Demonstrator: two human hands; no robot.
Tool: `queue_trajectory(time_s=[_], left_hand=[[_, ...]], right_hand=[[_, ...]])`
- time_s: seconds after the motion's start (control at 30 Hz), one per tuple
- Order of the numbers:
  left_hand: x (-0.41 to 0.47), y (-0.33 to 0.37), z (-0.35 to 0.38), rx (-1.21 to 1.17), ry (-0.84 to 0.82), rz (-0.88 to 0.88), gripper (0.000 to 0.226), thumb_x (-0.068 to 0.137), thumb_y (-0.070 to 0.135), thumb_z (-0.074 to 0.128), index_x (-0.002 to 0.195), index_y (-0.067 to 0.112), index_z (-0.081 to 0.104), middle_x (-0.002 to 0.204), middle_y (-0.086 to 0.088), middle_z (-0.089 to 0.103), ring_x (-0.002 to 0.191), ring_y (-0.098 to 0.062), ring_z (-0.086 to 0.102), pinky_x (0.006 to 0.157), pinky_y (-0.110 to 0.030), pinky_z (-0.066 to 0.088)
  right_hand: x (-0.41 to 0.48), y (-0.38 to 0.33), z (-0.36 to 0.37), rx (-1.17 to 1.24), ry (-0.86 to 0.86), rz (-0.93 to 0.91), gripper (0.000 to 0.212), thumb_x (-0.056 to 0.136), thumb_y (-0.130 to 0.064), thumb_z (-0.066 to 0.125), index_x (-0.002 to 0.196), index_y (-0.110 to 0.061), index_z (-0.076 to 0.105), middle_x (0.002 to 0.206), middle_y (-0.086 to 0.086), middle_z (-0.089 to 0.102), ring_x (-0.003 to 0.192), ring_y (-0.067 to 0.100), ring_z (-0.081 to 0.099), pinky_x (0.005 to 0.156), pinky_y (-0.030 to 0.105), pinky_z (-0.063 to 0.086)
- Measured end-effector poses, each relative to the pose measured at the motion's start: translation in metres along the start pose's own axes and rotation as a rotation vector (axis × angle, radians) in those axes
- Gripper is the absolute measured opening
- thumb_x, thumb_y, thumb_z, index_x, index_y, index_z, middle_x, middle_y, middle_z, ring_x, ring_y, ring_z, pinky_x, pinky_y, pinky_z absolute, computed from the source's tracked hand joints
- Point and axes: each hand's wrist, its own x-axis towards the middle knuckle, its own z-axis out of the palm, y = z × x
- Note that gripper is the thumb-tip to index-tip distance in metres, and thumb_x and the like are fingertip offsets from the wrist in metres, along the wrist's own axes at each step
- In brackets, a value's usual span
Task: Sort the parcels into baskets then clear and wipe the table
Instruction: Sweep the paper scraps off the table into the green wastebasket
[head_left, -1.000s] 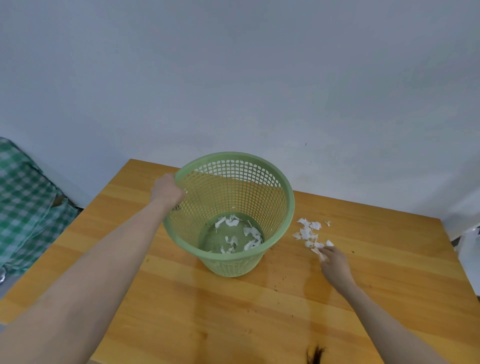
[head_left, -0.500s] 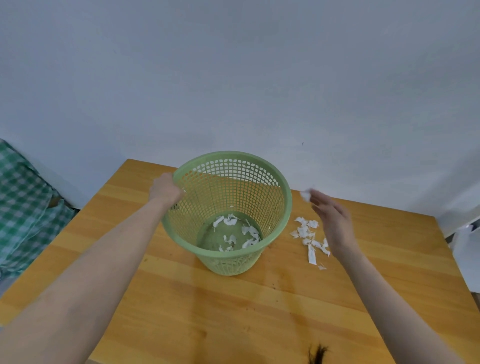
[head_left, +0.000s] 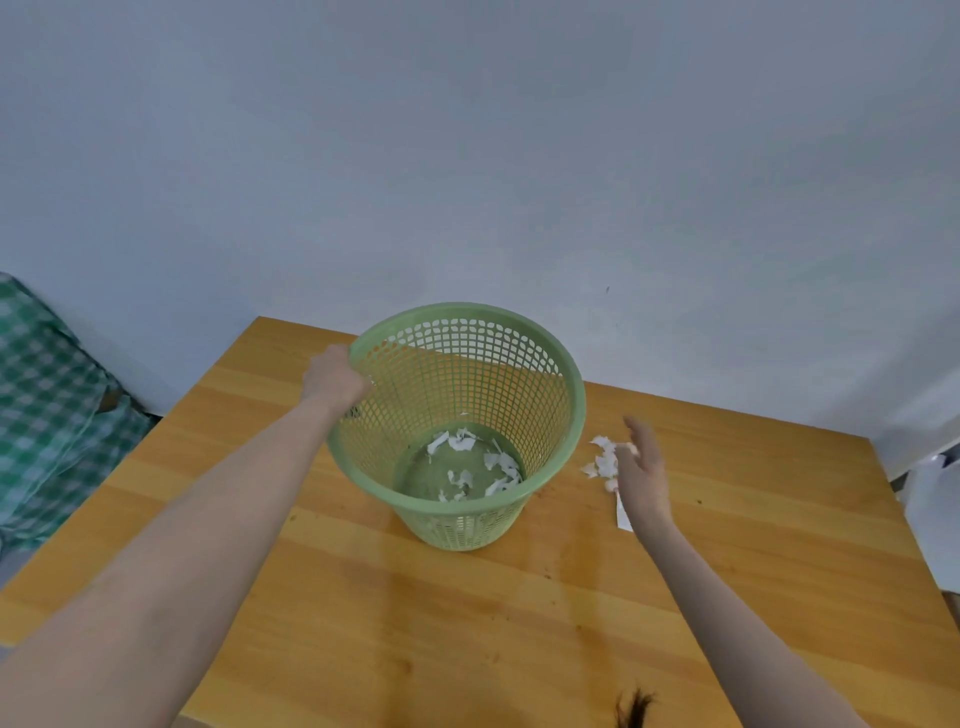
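Paper scraps (head_left: 602, 460) lie right of the mesh basket (head_left: 467, 374); left hand (head_left: 332, 379) grips its rim, right hand (head_left: 641, 467) hovers open, apparently empty. Risk: a hasty sweep scatters scraps.

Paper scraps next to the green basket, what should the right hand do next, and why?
Probably lower the right hand onto the paper scraps and pinch up a few for the basket. That hand hangs open just over the pile on the table, the left hand holds the basket's rim, and similar scraps lie at its bottom.
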Motion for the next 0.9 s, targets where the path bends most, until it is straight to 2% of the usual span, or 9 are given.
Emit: queue_trajectory(time_s=[0.07, 0.2, 0.27, 0.37, 0.5, 0.6, 0.67, 0.77, 0.9], left_hand=[[0.0, 0.0, 0.0, 0.006, 0.002, -0.002, 0.027, 0.084, 0.007, 0.057, 0.111, 0.004, 0.059, 0.104, -0.018, 0.064, 0.096, -0.034, 0.06, 0.069, -0.032, 0.041], [0.0, 0.0, -0.001, -0.006, 0.004, 0.002, 0.024, 0.084, 0.009, 0.058, 0.108, 0.005, 0.059, 0.099, -0.016, 0.063, 0.092, -0.033, 0.06, 0.072, -0.033, 0.043], [0.001, -0.001, 0.0, -0.017, 0.008, 0.005, 0.025, 0.084, 0.01, 0.059, 0.108, 0.006, 0.06, 0.103, -0.017, 0.064, 0.096, -0.035, 0.061, 0.074, -0.033, 0.044], [0.002, -0.002, 0.0, -0.024, 0.002, 0.002, 0.025, 0.084, 0.009, 0.059, 0.108, 0.006, 0.059, 0.104, -0.017, 0.064, 0.098, -0.035, 0.061, 0.076, -0.034, 0.046], [0.002, -0.002, 0.0, -0.011, -0.002, -0.002, 0.029, 0.083, 0.01, 0.06, 0.112, 0.005, 0.057, 0.108, -0.019, 0.063, 0.103, -0.037, 0.059, 0.083, -0.038, 0.047], [0.003, -0.002, -0.001, -0.01, -0.004, -0.01, 0.03, 0.083, 0.012, 0.062, 0.112, 0.006, 0.057, 0.107, -0.018, 0.063, 0.1, -0.036, 0.06, 0.079, -0.036, 0.047], [0.003, -0.002, -0.001, -0.019, -0.011, -0.005, 0.029, 0.083, 0.013, 0.063, 0.11, 0.006, 0.058, 0.103, -0.015, 0.063, 0.094, -0.034, 0.06, 0.073, -0.034, 0.045], [0.002, -0.001, 0.0, -0.026, -0.003, 0.003, 0.028, 0.083, 0.014, 0.064, 0.109, 0.006, 0.059, 0.103, -0.016, 0.063, 0.099, -0.035, 0.06, 0.074, -0.034, 0.044], [0.002, -0.004, 0.0, -0.024, -0.01, 0.002, 0.028, 0.082, 0.011, 0.062, 0.109, 0.005, 0.058, 0.104, -0.017, 0.063, 0.099, -0.036, 0.06, 0.076, -0.035, 0.045]], right_hand=[[0.0, 0.038, -0.003, -0.309, -0.057, 0.191, 0.042, 0.096, -0.006, 0.04, 0.137, -0.015, 0.047, 0.149, 0.007, 0.038, 0.132, 0.028, 0.04, 0.1, 0.04, 0.04], [-0.018, 0.084, -0.001, -0.832, -0.378, 0.255, 0.053, 0.096, -0.013, 0.035, 0.147, -0.027, 0.032, 0.159, 0.004, 0.01, 0.146, 0.028, 0.009, 0.113, 0.048, 0.025], [-0.027, 0.091, 0.001, -0.959, -0.488, 0.261, 0.06, 0.095, -0.011, 0.031, 0.151, -0.029, 0.017, 0.16, 0.001, -0.002, 0.147, 0.029, -0.003, 0.116, 0.049, 0.014], [-0.032, 0.087, 0.001, -1.012, -0.472, 0.257, 0.065, 0.094, -0.007, 0.033, 0.153, -0.016, 0.007, 0.16, 0.0, -0.004, 0.147, 0.027, -0.008, 0.119, 0.044, 0.009], [-0.026, 0.08, -0.004, -0.868, -0.339, 0.191, 0.064, 0.09, 0.0, 0.038, 0.15, -0.009, 0.018, 0.157, 0.004, 0.014, 0.145, 0.025, 0.01, 0.117, 0.04, 0.018], [-0.023, 0.05, -0.002, -0.458, -0.025, 0.009, 0.056, 0.09, 0.005, 0.041, 0.145, -0.004, 0.032, 0.153, 0.008, 0.026, 0.14, 0.026, 0.023, 0.111, 0.037, 0.03], [-0.025, 0.013, 0.004, -0.232, 0.104, -0.153, 0.052, 0.092, -0.006, 0.043, 0.144, -0.008, 0.036, 0.151, 0.001, 0.03, 0.141, 0.018, 0.025, 0.11, 0.03, 0.029], [-0.036, -0.04, 0.014, -0.063, 0.093, -0.509, 0.055, 0.09, -0.024, 0.043, 0.143, -0.011, 0.041, 0.147, -0.008, 0.034, 0.139, 0.003, 0.026, 0.114, 0.018, 0.021], [-0.041, -0.071, 0.029, -0.258, -0.165, -0.864, 0.043, 0.09, -0.028, 0.043, 0.127, -0.015, 0.06, 0.132, -0.007, 0.057, 0.133, 0.013, 0.04, 0.117, 0.032, 0.018]])
